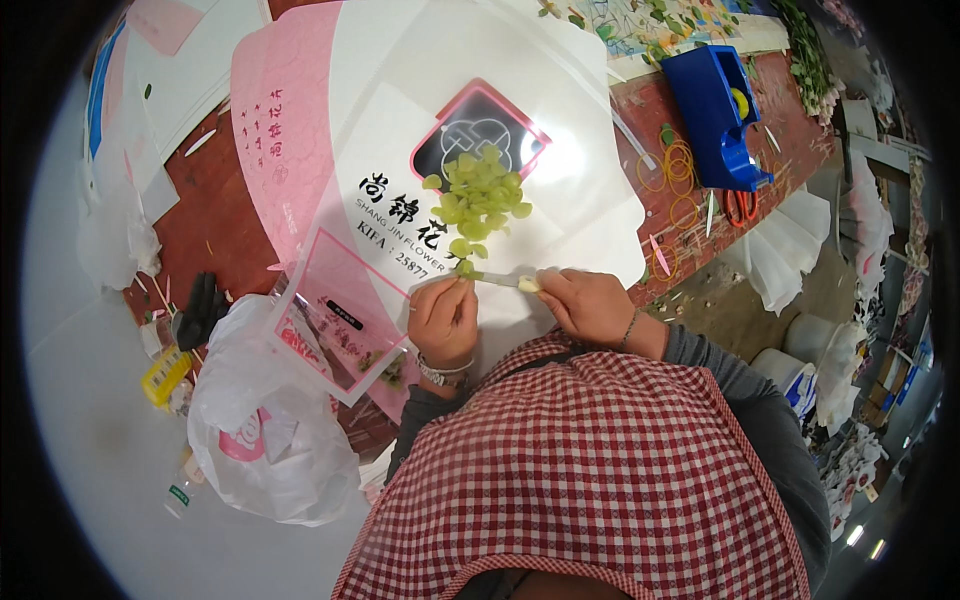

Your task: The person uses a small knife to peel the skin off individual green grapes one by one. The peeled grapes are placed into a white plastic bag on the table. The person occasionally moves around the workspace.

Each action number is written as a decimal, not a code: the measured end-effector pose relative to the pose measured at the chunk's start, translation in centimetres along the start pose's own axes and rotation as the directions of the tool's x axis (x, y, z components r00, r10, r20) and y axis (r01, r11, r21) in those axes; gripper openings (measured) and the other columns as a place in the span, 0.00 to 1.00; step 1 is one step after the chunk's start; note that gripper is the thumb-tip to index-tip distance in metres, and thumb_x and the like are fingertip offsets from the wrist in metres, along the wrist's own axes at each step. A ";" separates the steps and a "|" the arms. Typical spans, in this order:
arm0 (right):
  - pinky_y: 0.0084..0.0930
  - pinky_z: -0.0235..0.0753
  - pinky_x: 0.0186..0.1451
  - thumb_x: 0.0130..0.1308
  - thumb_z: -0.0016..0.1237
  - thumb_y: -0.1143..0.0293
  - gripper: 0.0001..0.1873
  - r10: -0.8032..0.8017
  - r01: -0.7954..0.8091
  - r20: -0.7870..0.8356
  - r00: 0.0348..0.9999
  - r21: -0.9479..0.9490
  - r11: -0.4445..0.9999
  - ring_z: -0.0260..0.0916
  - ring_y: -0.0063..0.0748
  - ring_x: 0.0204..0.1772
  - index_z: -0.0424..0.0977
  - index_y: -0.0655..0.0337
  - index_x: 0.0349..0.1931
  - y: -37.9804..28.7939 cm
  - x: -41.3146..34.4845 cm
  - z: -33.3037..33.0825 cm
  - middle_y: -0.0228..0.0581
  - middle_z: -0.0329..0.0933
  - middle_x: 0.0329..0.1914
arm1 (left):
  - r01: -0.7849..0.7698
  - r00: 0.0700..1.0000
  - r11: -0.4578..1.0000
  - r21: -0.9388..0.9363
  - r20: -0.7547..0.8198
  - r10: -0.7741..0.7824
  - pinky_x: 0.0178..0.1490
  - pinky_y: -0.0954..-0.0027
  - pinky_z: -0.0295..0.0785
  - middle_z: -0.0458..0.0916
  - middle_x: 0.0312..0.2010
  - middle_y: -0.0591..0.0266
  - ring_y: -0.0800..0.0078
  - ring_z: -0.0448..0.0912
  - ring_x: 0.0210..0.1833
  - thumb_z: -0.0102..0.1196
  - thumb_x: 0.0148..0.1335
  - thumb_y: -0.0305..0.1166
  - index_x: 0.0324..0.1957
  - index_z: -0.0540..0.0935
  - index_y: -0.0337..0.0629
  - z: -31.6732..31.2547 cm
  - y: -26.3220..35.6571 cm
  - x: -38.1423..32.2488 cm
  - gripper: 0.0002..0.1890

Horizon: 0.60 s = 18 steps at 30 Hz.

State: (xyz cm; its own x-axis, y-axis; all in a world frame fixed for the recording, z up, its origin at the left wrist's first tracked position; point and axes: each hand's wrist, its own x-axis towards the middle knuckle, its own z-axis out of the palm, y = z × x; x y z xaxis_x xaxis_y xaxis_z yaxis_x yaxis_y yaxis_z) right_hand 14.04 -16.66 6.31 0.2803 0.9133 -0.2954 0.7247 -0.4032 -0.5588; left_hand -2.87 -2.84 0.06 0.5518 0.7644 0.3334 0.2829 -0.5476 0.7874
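My right hand [589, 300] grips the pale handle of a small knife [499, 280], its blade pointing left. My left hand [444, 315] pinches a small green piece [466, 270] at the blade's tip; the fingers partly hide it. Just beyond my hands lies a loose heap of pale green rounded pieces [480, 191], which look like sliced green grapes. They rest on a white and pink plastic flower-wrap sheet [390, 97] that bears printed writing and a dark diamond-shaped emblem.
A blue tape dispenser [694, 112] stands on the worn red table [217, 247] at right, near yellow rubber bands [675, 161] and red-handled scissors [741, 208]. Pink-edged clear bags [345, 300] lie left of my hand. A white plastic bag [270, 450] is at lower left.
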 end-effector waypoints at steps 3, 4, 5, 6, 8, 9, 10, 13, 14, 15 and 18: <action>0.41 0.74 0.30 0.70 0.44 0.59 0.09 0.017 -0.017 -0.002 1.000 0.026 1.000 0.75 0.46 0.30 0.71 0.51 0.43 0.0 0.2 0.5 0.39 0.74 0.27 | 0.010 1.000 1.000 -0.004 -0.012 -0.010 0.40 0.68 0.75 0.83 0.35 0.60 0.64 0.80 0.36 0.68 0.47 0.18 0.32 0.85 0.39 0.1 0.0 0.0 0.09; 0.41 0.74 0.30 0.70 0.44 0.59 0.09 0.024 -0.023 -0.006 1.000 0.029 0.999 0.76 0.47 0.30 0.71 0.51 0.43 -0.1 0.3 0.6 0.39 0.75 0.27 | 0.014 1.000 1.000 -0.008 -0.018 -0.014 0.39 0.68 0.75 0.83 0.35 0.61 0.64 0.80 0.36 0.68 0.47 0.18 0.32 0.85 0.39 0.2 0.0 0.0 0.09; 0.42 0.74 0.30 0.70 0.44 0.59 0.09 0.030 -0.030 -0.007 1.000 0.019 0.999 0.76 0.47 0.30 0.71 0.51 0.43 -0.3 0.4 0.5 0.39 0.75 0.27 | 0.021 1.000 1.000 -0.012 -0.021 -0.022 0.39 0.68 0.75 0.82 0.35 0.61 0.64 0.80 0.35 0.68 0.47 0.18 0.32 0.85 0.39 0.2 0.1 0.0 0.09; 0.42 0.74 0.30 0.70 0.44 0.58 0.09 0.037 -0.037 -0.010 0.999 0.009 0.999 0.76 0.47 0.30 0.71 0.51 0.43 -0.7 0.5 0.4 0.39 0.76 0.27 | 0.028 0.999 0.999 -0.017 -0.025 -0.028 0.39 0.68 0.75 0.82 0.35 0.61 0.63 0.80 0.35 0.68 0.47 0.18 0.32 0.85 0.39 0.2 0.2 -0.1 0.09; 0.42 0.74 0.29 0.70 0.44 0.58 0.10 0.038 -0.038 -0.011 0.999 -0.014 0.999 0.76 0.47 0.30 0.71 0.51 0.43 -1.3 0.8 0.0 0.39 0.76 0.28 | 0.024 0.999 1.000 -0.009 -0.033 -0.025 0.38 0.67 0.75 0.82 0.34 0.60 0.63 0.79 0.34 0.68 0.46 0.18 0.31 0.84 0.39 0.2 0.2 0.0 0.09; 0.42 0.73 0.29 0.70 0.44 0.58 0.10 0.036 -0.036 -0.004 0.999 -0.029 0.999 0.76 0.47 0.30 0.71 0.51 0.43 -1.5 0.9 -0.2 0.39 0.76 0.28 | 0.019 0.999 1.000 0.000 -0.034 -0.019 0.37 0.67 0.75 0.82 0.34 0.60 0.63 0.79 0.34 0.68 0.46 0.18 0.31 0.84 0.39 0.1 0.1 0.0 0.09; 0.42 0.73 0.29 0.70 0.44 0.58 0.10 0.034 -0.034 0.004 0.999 -0.043 0.998 0.76 0.47 0.29 0.71 0.51 0.43 -1.7 1.0 -0.2 0.38 0.76 0.28 | 0.015 0.999 1.000 0.009 -0.036 -0.015 0.37 0.66 0.75 0.81 0.34 0.60 0.63 0.79 0.34 0.68 0.46 0.18 0.31 0.84 0.39 0.1 0.1 0.0 0.09; 0.42 0.73 0.28 0.70 0.44 0.57 0.10 -0.024 0.021 -0.105 0.994 -0.034 0.999 0.76 0.47 0.29 0.71 0.51 0.42 -2.1 1.5 0.5 0.38 0.76 0.28 | -0.073 0.997 0.997 0.032 -0.023 0.074 0.36 0.65 0.74 0.81 0.33 0.60 0.62 0.78 0.33 0.68 0.45 0.18 0.30 0.83 0.39 0.4 0.1 0.1 0.09; 0.42 0.73 0.27 0.71 0.44 0.57 0.10 -0.029 0.021 -0.115 0.993 -0.077 0.997 0.76 0.47 0.29 0.71 0.51 0.42 -2.6 2.0 0.7 0.38 0.76 0.27 | -0.059 0.998 0.998 -0.005 -0.003 0.059 0.36 0.64 0.74 0.81 0.34 0.60 0.61 0.79 0.33 0.67 0.44 0.18 0.30 0.83 0.39 0.7 0.2 0.1 0.09; 0.42 0.73 0.28 0.71 0.44 0.57 0.10 -0.032 0.024 -0.106 0.994 -0.077 0.997 0.76 0.47 0.29 0.71 0.51 0.42 -2.6 2.2 0.5 0.39 0.76 0.28 | -0.055 0.998 0.998 0.006 -0.007 0.055 0.36 0.65 0.74 0.81 0.33 0.60 0.61 0.79 0.33 0.68 0.45 0.18 0.30 0.83 0.39 0.6 0.3 0.2 0.09; 0.41 0.74 0.29 0.71 0.43 0.57 0.10 -0.035 0.030 -0.068 0.997 -0.079 0.996 0.77 0.47 0.30 0.70 0.51 0.42 -2.0 2.2 0.3 0.39 0.77 0.28 | -0.062 0.997 0.997 0.034 -0.033 0.063 0.35 0.66 0.75 0.81 0.32 0.59 0.62 0.79 0.33 0.68 0.46 0.18 0.30 0.83 0.38 0.5 0.7 0.1 0.09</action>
State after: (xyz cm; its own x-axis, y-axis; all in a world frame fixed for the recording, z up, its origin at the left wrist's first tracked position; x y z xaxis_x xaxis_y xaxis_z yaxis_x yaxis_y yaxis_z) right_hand 13.02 -13.88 6.53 0.2972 0.9287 -0.2220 0.7803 -0.3702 -0.5041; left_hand -2.22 -3.27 0.36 0.5421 0.7392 0.3997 0.2747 -0.6054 0.7470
